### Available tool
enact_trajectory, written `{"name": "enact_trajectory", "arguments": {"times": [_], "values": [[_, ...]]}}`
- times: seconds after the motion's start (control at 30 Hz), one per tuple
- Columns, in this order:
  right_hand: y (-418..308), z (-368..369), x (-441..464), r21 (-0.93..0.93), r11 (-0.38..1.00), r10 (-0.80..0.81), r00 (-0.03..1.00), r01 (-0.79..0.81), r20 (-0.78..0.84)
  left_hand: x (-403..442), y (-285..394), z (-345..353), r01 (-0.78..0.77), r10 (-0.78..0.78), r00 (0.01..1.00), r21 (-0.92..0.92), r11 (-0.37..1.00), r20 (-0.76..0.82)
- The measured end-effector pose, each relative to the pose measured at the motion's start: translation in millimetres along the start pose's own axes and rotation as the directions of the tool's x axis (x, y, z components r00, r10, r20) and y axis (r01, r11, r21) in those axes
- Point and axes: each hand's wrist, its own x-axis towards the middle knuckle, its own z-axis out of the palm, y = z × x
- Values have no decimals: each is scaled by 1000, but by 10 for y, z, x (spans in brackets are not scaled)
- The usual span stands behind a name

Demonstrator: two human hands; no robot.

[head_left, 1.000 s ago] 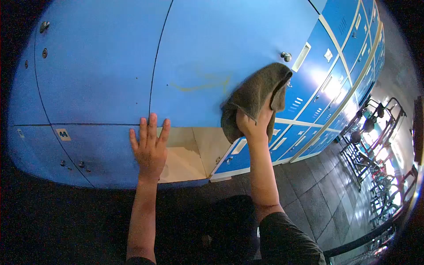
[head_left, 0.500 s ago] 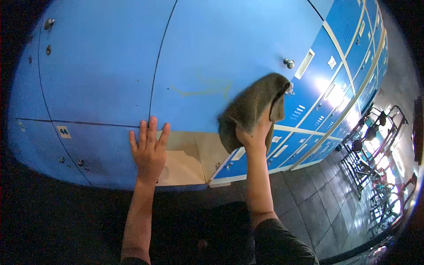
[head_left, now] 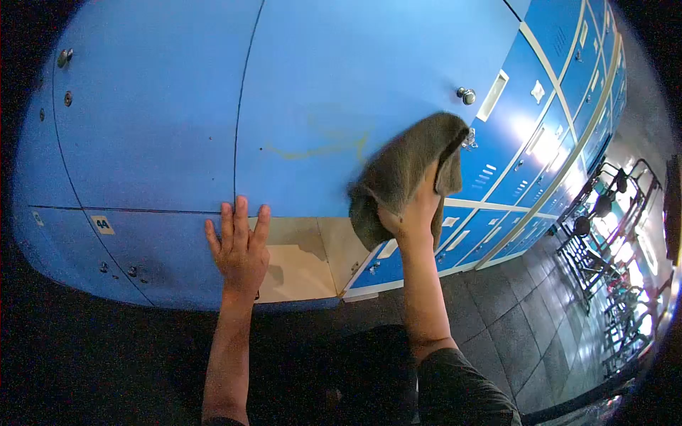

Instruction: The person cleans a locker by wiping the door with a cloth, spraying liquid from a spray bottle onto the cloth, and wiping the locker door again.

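My left hand (head_left: 240, 248) lies flat with its fingers spread on the blue locker front, at the left edge of an open compartment (head_left: 298, 266) with a pale interior. My right hand (head_left: 414, 211) grips a dark grey-brown cloth (head_left: 408, 167), which rests against the lower right of a large blue door (head_left: 327, 85). Part of that hand is hidden by the cloth. Faint yellowish marks (head_left: 320, 148) show on the door left of the cloth. A round metal knob (head_left: 466, 95) sits above the cloth, near the door's right edge.
A label marked 44 (head_left: 103, 225) is on the lower left locker door. More blue lockers with white frames (head_left: 522, 170) run off to the right. Dark floor tiles (head_left: 497, 312) lie below them, and gym equipment (head_left: 590, 220) stands at the far right.
The view has shifted slightly. The cloth in my right hand sits a little lower and further left on the door than a second ago. My left hand keeps its place beside the open compartment.
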Motion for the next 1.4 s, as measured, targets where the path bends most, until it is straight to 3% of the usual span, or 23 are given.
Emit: {"name": "enact_trajectory", "arguments": {"times": [0.03, 0.1, 0.13, 0.33, 0.4, 0.5, 0.53, 0.63, 0.67, 0.77, 0.8, 0.9, 0.93, 1.03, 1.07, 1.17, 1.2, 1.27, 1.37, 1.4], "values": [[46, -26, -70, -94, 995, -38, 999, 39, 5, 0, -5, -16, 4, -4, 1000, -12, 1000, 9], [173, -21, -126, 63, 995, 79, 996, -76, -44, 22, 20, -41, 28, -27, 1000, -43, 999, 13], [221, 2, -94, 109, 992, 69, 994, -60, -85, 37, 35, -56, 45, -44, 999, -59, 997, 14], [224, 83, 181, -135, 990, -54, 995, 42, -87, 96, 78, -99, 93, -94, 995, -93, 991, -13], [-85, 81, 228, -38, 999, -40, 984, 34, -172, 99, 80, -130, 94, -95, 996, -102, 990, -5], [-44, 6, -9, -56, 998, 43, 993, -36, 114, 93, 66, -162, 84, -78, 995, -99, 992, 57], [-4, -20, -91, -94, 992, 95, 985, -82, 142, 87, 54, -165, 73, -66, 996, -102, 992, 67], [130, -100, -64, -288, 950, -82, 986, 121, 144, 43, 24, -91, 37, -30, 998, -120, 992, 60], [123, -102, -33, -43, 999, 13, 1000, -12, 24, 38, 25, -89, 40, -32, 997, -127, 991, 70], [227, -1, 112, 71, 997, 33, 999, -32, -14, 48, 32, -103, 40, -30, 996, -117, 992, 84], [200, -6, 183, 110, 993, -35, 998, 41, -55, 57, 40, -107, 39, -30, 996, -108, 993, 86], [0, 31, 260, -27, 997, -75, 993, 72, -94, 108, 82, -131, 92, -88, 995, -123, 988, 34], [103, 77, 213, -203, 975, -91, 996, 94, 22, 105, 85, -131, 92, -88, 996, -122, 988, 34], [277, 19, 35, -215, 945, -194, 951, 247, 239, 109, 76, -142, 94, -88, 995, -130, 987, 47], [271, -25, -20, -101, 991, -60, 973, 84, 221, 113, 79, -173, 98, -89, 994, -144, 985, 65], [377, -173, -34, -277, 938, -139, 957, 210, 255, 130, 64, -211, 92, -82, 994, -144, 985, 73], [367, -161, 20, -441, 849, -184, 946, 290, 268, 131, 63, -212, 85, -77, 995, -138, 987, 64], [317, -124, 107, -186, 969, -157, 986, 164, 55, 143, 65, -204, 75, -70, 997, -127, 989, 43], [129, -120, 272, 44, 994, -103, 995, 103, 2, 115, 63, -196, 85, -77, 995, -139, 987, 65], [146, -56, 264, 0, 993, -122, 993, 122, -6, 114, 61, -202, 88, -78, 994, -149, 985, 74]]}}
